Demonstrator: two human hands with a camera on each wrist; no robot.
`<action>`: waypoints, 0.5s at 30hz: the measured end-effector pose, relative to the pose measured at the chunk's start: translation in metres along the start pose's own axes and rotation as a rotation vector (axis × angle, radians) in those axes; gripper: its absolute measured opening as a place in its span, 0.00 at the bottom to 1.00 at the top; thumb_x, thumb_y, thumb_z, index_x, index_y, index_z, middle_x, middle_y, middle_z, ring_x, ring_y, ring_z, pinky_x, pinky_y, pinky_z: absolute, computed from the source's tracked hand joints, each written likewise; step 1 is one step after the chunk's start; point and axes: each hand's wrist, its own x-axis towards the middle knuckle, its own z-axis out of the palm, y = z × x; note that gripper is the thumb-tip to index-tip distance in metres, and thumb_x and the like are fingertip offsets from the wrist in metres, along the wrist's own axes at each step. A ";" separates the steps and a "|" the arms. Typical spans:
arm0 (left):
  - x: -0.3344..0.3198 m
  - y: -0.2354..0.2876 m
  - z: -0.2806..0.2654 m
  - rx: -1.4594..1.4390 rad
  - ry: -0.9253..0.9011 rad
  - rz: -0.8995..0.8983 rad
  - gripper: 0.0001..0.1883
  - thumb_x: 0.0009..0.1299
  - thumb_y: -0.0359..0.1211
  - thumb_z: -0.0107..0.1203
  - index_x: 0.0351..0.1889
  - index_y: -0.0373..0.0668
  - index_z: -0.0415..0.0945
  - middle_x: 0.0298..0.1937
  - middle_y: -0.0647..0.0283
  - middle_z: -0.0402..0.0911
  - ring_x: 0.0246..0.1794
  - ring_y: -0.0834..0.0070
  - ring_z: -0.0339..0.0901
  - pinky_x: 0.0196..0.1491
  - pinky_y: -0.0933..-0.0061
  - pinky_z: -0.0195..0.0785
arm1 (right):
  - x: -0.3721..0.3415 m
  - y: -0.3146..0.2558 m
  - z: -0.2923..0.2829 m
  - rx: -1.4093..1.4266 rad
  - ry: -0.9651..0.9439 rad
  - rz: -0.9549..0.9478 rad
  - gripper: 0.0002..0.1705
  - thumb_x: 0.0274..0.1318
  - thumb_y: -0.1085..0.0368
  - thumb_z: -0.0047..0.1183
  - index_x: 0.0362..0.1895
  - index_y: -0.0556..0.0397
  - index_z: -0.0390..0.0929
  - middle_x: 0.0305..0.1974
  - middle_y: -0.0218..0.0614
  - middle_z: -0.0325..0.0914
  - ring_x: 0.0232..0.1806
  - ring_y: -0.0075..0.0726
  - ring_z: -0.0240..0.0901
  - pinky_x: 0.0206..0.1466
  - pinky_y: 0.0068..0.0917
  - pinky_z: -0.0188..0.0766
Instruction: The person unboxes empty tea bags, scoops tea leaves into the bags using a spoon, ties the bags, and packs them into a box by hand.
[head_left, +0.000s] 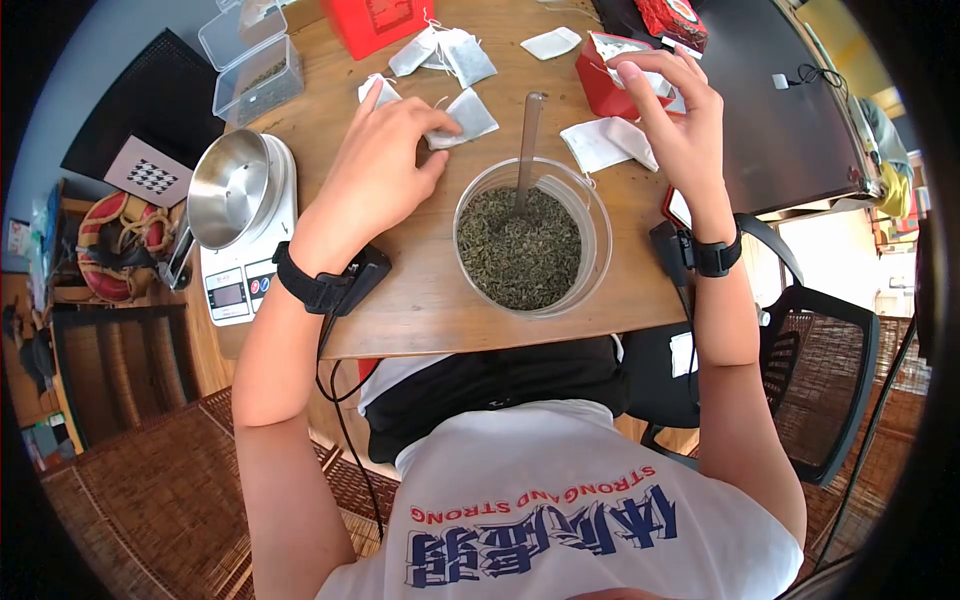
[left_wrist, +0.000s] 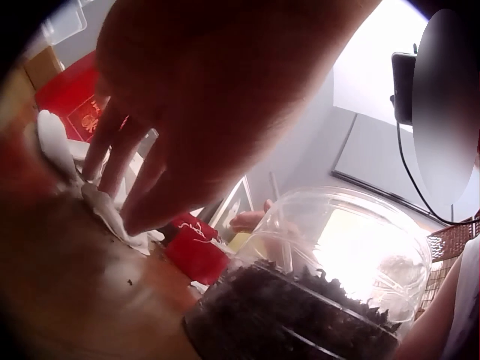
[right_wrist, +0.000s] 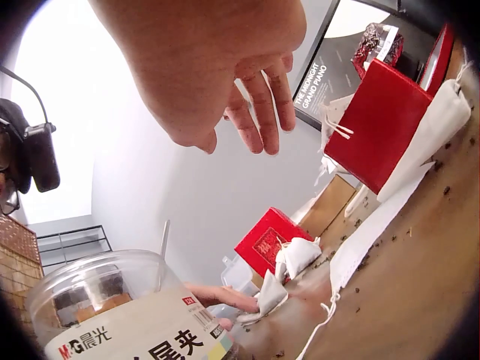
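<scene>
Shirt, 6 o'clock off tub; we see left hand touch pouch, 11 o'clock, perhaps steadying it; right hand near red box, 1 o'clock; both hands' fingers apart.

Red boxes and white bags on a brown, wood-grained worktop.
The leaves are dull green, the scale white, its bowl silver. A pale card carries black diamonds; the white shirt has blue and red lettering; the clear tub bears a cream label with black and red print.
</scene>
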 end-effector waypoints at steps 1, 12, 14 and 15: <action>0.001 0.000 -0.001 -0.007 -0.021 0.013 0.12 0.65 0.26 0.60 0.46 0.44 0.84 0.44 0.60 0.84 0.49 0.59 0.80 0.82 0.51 0.43 | -0.001 0.000 0.001 0.011 0.004 -0.020 0.11 0.64 0.57 0.64 0.39 0.51 0.88 0.37 0.35 0.89 0.43 0.37 0.83 0.76 0.47 0.57; 0.009 0.006 -0.007 0.017 0.259 0.078 0.07 0.67 0.26 0.61 0.42 0.43 0.84 0.36 0.63 0.85 0.42 0.62 0.82 0.71 0.57 0.62 | -0.002 -0.006 -0.001 0.076 0.039 -0.035 0.08 0.63 0.62 0.64 0.38 0.54 0.88 0.37 0.36 0.88 0.40 0.34 0.81 0.70 0.41 0.62; 0.012 0.020 -0.020 -0.099 0.473 0.054 0.07 0.70 0.25 0.61 0.45 0.39 0.84 0.40 0.61 0.86 0.49 0.71 0.83 0.61 0.66 0.71 | -0.001 -0.007 0.000 0.069 0.061 -0.044 0.08 0.63 0.62 0.64 0.37 0.54 0.88 0.36 0.35 0.88 0.40 0.33 0.80 0.68 0.38 0.64; 0.011 0.027 -0.023 -0.103 0.467 0.058 0.07 0.70 0.25 0.61 0.45 0.39 0.84 0.40 0.61 0.86 0.49 0.71 0.83 0.61 0.66 0.71 | -0.001 -0.006 0.001 0.083 0.063 -0.053 0.08 0.62 0.63 0.64 0.37 0.54 0.88 0.36 0.35 0.88 0.39 0.33 0.80 0.65 0.37 0.65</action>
